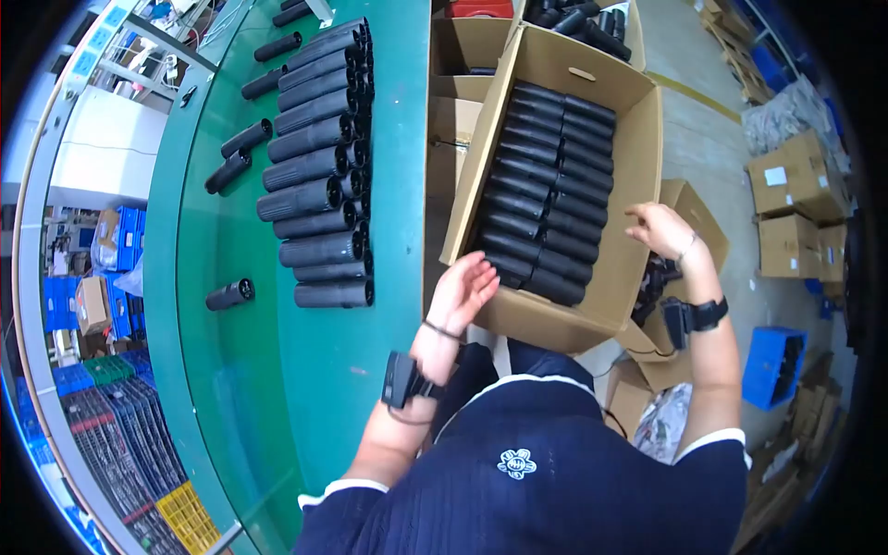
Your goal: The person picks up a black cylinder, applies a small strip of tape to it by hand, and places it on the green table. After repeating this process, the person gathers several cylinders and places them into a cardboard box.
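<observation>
Head view: a cardboard box (622, 277) sits tilted at the near right edge of the green table (314, 370), filled with black ribbed tubes (546, 199) laid in two rows. Left hand (460, 294) rests at the box's near left corner, fingers spread, touching the cardboard rim and the nearest tube; its grip is released, holding nothing. Right hand (659, 229) hovers at the box's right wall, fingers loosely curled, grip released and empty. Both wrists carry black strapped devices. On the table to the left, a stack of the same black tubes (319, 176) lies in a column, with loose tubes (236, 159) scattered farther left. More cardboard cartons (795, 199) stand on the floor at far right.
</observation>
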`<state>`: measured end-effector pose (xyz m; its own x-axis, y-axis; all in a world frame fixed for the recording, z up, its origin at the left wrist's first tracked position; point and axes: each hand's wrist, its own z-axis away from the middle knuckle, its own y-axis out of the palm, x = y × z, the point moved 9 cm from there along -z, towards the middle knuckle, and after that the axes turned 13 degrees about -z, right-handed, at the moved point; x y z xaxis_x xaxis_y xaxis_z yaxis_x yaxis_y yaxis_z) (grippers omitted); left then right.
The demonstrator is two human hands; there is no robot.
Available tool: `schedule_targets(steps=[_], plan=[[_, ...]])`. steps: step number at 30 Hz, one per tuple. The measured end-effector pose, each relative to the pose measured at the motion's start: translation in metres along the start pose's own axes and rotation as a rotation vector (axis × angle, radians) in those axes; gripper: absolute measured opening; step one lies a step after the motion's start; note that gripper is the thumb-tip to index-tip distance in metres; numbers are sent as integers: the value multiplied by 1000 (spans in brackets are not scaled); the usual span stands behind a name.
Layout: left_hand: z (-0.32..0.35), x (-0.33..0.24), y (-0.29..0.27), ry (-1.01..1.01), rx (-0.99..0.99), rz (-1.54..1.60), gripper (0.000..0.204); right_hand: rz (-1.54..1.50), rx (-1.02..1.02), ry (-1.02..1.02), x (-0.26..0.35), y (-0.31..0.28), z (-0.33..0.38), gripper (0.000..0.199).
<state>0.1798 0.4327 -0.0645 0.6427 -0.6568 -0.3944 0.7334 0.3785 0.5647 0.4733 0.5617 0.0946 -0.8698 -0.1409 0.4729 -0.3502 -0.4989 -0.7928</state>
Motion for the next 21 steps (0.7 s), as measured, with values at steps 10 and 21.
schedule_targets(steps=[10,21], plan=[[-242,101,-102,-355,-602,-205,48,-104,423,156,-108,197,-186,37],[-241,160,-134,-445,-1195,-108,75,23,-134,24,-142,202,-323,53]])
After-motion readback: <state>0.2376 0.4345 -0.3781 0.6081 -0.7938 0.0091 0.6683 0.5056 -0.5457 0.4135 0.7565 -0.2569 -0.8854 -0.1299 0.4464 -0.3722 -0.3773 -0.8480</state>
